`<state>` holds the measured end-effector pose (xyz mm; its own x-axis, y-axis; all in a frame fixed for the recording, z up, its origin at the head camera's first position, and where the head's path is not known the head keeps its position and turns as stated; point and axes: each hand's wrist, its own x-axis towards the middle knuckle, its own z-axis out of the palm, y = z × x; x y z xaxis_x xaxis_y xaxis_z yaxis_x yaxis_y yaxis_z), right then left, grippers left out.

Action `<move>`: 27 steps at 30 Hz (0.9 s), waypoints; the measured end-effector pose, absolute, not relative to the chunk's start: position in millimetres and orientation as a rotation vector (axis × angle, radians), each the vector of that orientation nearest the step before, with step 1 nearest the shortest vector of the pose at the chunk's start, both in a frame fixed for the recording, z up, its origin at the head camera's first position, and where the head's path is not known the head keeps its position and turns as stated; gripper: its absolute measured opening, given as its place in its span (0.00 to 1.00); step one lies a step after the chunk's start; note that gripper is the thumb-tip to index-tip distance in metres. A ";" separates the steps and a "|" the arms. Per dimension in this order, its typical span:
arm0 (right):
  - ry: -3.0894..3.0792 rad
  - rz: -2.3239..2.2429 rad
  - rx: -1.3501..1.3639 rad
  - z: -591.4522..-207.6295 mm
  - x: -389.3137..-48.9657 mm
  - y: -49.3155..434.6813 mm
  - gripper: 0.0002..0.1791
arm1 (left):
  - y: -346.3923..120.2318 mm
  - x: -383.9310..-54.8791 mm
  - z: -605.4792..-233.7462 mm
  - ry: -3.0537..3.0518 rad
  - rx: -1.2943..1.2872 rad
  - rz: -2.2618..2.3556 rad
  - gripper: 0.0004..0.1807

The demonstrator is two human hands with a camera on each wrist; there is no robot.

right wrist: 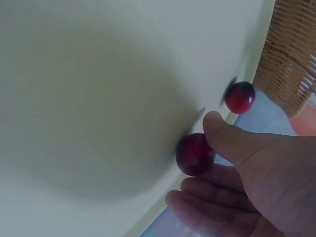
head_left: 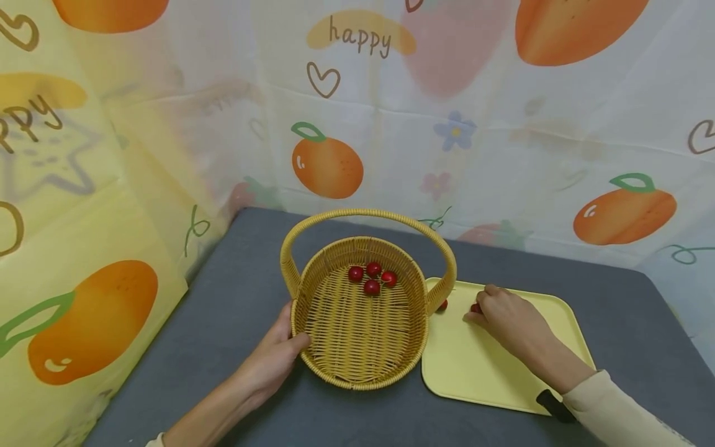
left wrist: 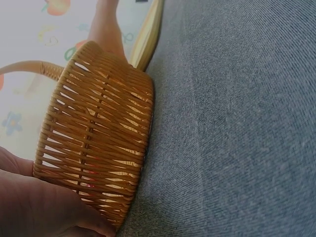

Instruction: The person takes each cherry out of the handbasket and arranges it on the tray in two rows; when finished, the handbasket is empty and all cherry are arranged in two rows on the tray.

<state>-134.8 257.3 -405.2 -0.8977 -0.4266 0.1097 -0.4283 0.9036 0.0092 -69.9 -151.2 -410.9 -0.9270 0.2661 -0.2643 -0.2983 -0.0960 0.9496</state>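
Note:
A round yellow woven basket [head_left: 357,338] with a tall arched handle stands on the table, several red cherries [head_left: 372,287] lying together toward its far side. My left hand [head_left: 274,354] grips the basket's left rim, thumb over the edge and fingers outside. Over the pale yellow tray [head_left: 469,372], my right hand [head_left: 511,326] pinches a dark red cherry [right wrist: 195,154] between thumb and fingers; the hand partly hides it in the head view. Another cherry [right wrist: 240,97] lies near the tray's edge beside the basket, partly hidden by the basket's handle in the head view.
The tray sits just right of the basket on a grey cloth-covered table [head_left: 234,298]. A dark object [head_left: 555,406] shows by the right sleeve at the tray's near edge. Printed fruit curtains [head_left: 385,155] hang behind and to the left.

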 end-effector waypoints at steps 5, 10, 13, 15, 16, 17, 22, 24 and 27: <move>-2.971 0.028 0.668 -405.8 -136.1 258.1 0.18 | -151.4 -70.0 -412.1 1.806 -0.026 2.081 0.46; -2.960 0.023 0.676 -405.8 -136.2 257.5 0.18 | -151.8 -70.7 -413.6 1.804 -0.018 2.084 0.46; -2.956 0.021 0.672 -404.9 -135.8 257.2 0.18 | -151.6 -71.0 -414.1 1.808 -0.006 2.084 0.47; -2.957 0.024 0.668 -402.9 -135.0 256.9 0.18 | -151.3 -71.0 -414.0 1.811 -0.004 2.085 0.47; -2.957 0.020 0.665 -401.4 -134.3 256.7 0.19 | -151.3 -71.0 -414.0 1.812 -0.002 2.086 0.47; -2.954 0.018 0.665 -399.6 -133.5 256.2 0.19 | -151.2 -70.9 -413.9 1.813 -0.002 2.088 0.47; -2.930 0.002 0.652 -385.1 -127.0 252.1 0.18 | -151.6 -70.0 -412.8 1.815 -0.012 2.089 0.47; -2.917 0.005 0.646 -377.1 -122.3 249.5 0.17 | -151.7 -69.8 -412.3 1.816 -0.009 2.086 0.47; -2.881 0.024 0.655 -364.1 -113.3 244.4 0.15 | -151.8 -69.7 -412.1 1.813 0.003 2.085 0.47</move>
